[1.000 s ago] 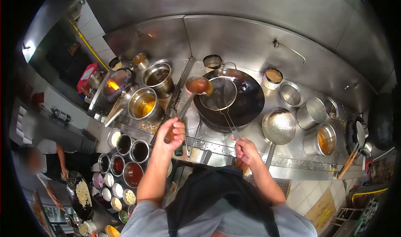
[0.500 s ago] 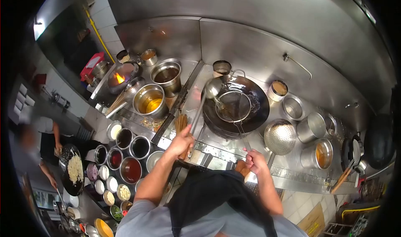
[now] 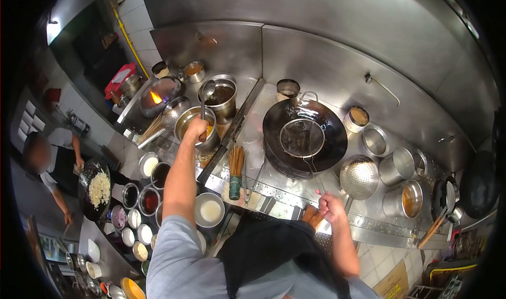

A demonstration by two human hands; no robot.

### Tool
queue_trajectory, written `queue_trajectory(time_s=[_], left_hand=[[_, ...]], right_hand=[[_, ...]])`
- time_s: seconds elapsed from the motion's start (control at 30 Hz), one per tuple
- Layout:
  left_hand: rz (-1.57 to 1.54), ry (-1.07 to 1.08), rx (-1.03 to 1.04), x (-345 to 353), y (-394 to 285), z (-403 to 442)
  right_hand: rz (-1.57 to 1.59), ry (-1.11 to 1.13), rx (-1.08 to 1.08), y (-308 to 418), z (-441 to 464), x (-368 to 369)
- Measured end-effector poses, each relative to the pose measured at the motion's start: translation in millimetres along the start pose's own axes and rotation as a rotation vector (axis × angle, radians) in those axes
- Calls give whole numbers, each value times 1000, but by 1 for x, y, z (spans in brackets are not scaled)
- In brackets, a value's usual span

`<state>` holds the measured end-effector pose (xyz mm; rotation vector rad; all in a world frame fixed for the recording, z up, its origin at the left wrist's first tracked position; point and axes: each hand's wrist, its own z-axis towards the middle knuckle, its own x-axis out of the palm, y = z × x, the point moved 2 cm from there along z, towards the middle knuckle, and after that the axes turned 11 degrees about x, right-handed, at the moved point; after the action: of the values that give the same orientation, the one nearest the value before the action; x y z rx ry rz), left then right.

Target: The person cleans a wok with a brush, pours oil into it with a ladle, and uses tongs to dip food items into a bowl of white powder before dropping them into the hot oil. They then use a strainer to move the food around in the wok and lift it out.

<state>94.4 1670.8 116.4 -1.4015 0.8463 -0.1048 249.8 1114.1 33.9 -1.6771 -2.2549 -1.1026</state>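
Note:
My left hand (image 3: pixel 195 129) is closed around the handle of a ladle (image 3: pixel 209 90), stretched out to the left. The ladle's bowl is over the rim area of a steel pot of dark liquid (image 3: pixel 225 94). Below that hand stands a pot with yellow oil (image 3: pixel 182 126), partly hidden by my arm. My right hand (image 3: pixel 331 206) is closed on the wire handle of a round mesh strainer (image 3: pixel 302 138). The strainer rests within the black wok (image 3: pixel 273 112) in front of me, which shows wet, dark sides.
A bamboo brush (image 3: pixel 235 167) lies left of the wok. Right of it are a perforated skimmer (image 3: pixel 359 176) and several steel pots (image 3: pixel 396 165). Containers of sauces (image 3: pixel 149 200) stand at lower left. A flame burns at the far burner (image 3: pixel 155 97). A co-worker (image 3: pixel 63 141) holds a wok of rice-like food (image 3: pixel 99 188).
My left hand has swung up and left, carrying the ladle from the wok to the pots. The strainer stays in the wok under my right hand. The bamboo brush is now uncovered.

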Motion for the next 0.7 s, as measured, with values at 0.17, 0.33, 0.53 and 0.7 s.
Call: queue_trajectory(time_s=[0.17,0.33,0.53,0.7], left_hand=[[-384,157,-172,15,7,36],[-1388,150,-469,21,0,48],[-1851,151,-274,18,-20,11],[-1873,244,-197,13,-28,-6]], right_hand=[[-4,2,-20,-5,2,-4],[29,-1,-10,-7,-2,-1],[24,14,-18,-7,-3,-4],[16,28,-19,-6,-5,-6]])
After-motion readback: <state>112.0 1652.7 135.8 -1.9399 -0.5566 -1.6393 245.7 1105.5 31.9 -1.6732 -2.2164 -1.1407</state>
